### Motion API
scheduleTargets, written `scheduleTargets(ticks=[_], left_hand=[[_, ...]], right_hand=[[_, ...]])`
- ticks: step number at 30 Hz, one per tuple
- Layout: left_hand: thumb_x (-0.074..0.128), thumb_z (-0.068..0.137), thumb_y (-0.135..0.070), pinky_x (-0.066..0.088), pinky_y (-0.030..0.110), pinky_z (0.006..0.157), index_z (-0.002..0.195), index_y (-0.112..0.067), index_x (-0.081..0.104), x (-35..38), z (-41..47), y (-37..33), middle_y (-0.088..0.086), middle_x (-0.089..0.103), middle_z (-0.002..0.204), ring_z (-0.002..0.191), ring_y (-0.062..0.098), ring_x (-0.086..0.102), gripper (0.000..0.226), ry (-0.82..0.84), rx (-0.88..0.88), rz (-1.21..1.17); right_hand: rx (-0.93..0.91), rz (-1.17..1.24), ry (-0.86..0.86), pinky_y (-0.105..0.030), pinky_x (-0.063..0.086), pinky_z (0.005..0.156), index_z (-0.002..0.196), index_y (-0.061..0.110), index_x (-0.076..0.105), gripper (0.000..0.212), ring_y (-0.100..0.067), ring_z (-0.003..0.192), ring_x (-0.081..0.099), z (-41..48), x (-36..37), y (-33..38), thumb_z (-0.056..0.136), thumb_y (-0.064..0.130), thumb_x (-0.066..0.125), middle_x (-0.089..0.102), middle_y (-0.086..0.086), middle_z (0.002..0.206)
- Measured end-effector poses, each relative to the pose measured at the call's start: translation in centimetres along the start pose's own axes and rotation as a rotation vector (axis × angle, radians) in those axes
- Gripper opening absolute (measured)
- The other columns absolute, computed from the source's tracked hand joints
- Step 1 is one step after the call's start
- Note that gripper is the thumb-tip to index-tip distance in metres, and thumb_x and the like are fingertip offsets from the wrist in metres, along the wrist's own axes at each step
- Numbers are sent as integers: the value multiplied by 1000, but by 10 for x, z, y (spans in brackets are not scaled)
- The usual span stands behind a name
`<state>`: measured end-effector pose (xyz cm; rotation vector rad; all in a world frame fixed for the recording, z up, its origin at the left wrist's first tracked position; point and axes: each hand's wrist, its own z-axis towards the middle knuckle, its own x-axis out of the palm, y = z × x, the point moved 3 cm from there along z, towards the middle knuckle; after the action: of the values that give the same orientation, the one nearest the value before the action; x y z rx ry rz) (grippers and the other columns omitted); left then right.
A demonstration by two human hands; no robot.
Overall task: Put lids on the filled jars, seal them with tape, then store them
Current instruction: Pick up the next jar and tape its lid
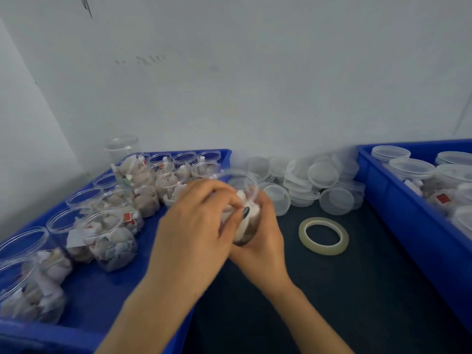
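Curled fingers of the left hand (pixel 194 226) and right hand (pixel 263 241) grip one filled clear jar (pixel 243 232), near a tape roll (pixel 323 236).

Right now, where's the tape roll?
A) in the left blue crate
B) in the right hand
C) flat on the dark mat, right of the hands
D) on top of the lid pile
C: the tape roll lies flat on the dark mat, clear of the right hand, which with the left hand holds a jar.
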<state>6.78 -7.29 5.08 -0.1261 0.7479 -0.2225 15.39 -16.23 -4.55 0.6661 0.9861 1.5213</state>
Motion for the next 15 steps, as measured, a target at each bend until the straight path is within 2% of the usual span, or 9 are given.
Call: scheduleTargets(ticks=[2, 5, 8, 9, 11, 13, 15], left_hand=[[60, 87, -32, 49, 24, 83, 95, -22, 72, 24, -8, -8, -11, 63, 111, 103, 8, 59, 18, 35, -40, -76], [58, 83, -45, 47, 17, 77, 111, -30, 65, 69, -19, -8, -16, 55, 126, 115, 5, 53, 32, 137, -105, -131], [61, 73, -63, 45, 20, 92, 138, -38, 41, 114, -24, 4, -16, 37, 149, 131, 1, 42, 72, 240, -204, -244], [60, 70, -70, 44, 20, 96, 141, -41, 35, 126, -24, 7, -16, 37, 150, 129, -2, 41, 81, 249, -257, -313], [60, 66, -80, 47, 22, 99, 142, -43, 35, 145, -23, 11, -20, 45, 142, 122, -7, 45, 88, 207, -339, -427], [64, 67, -80, 51, 23, 96, 140, -44, 40, 157, -24, 12, -26, 49, 132, 120, -8, 49, 85, 145, -339, -447], [66, 69, -78, 50, 17, 92, 138, -44, 43, 163, -25, 12, -29, 49, 128, 119, -11, 50, 81, 105, -304, -433]], right_hand=[[66, 22, 36, -31, 57, 86, 136, 49, 36, 88, -4, 108, 67, -9, -16, -23, 67, 39, 90, 64, 18, 123], [128, 37, 47, -37, 58, 89, 135, 39, 42, 85, -11, 111, 67, -20, -34, -53, 68, 29, 92, 65, 11, 124], [143, 40, 59, -28, 56, 86, 132, 36, 44, 83, -11, 110, 67, -23, -44, -74, 68, 17, 92, 64, 14, 120], [155, 37, 86, -28, 56, 87, 132, 35, 43, 84, -10, 110, 67, -22, -45, -78, 68, 13, 92, 65, 14, 119], [188, 73, 166, -32, 57, 89, 135, 27, 40, 85, -13, 113, 67, -20, -49, -82, 70, 2, 88, 65, 13, 120], [219, 109, 282, -23, 53, 91, 141, 22, 36, 85, -9, 118, 64, -17, -59, -81, 74, -2, 81, 64, 18, 124], [224, 57, 400, -16, 47, 98, 143, 26, 38, 78, 1, 124, 57, -11, -77, -81, 76, 6, 74, 62, 24, 127]])
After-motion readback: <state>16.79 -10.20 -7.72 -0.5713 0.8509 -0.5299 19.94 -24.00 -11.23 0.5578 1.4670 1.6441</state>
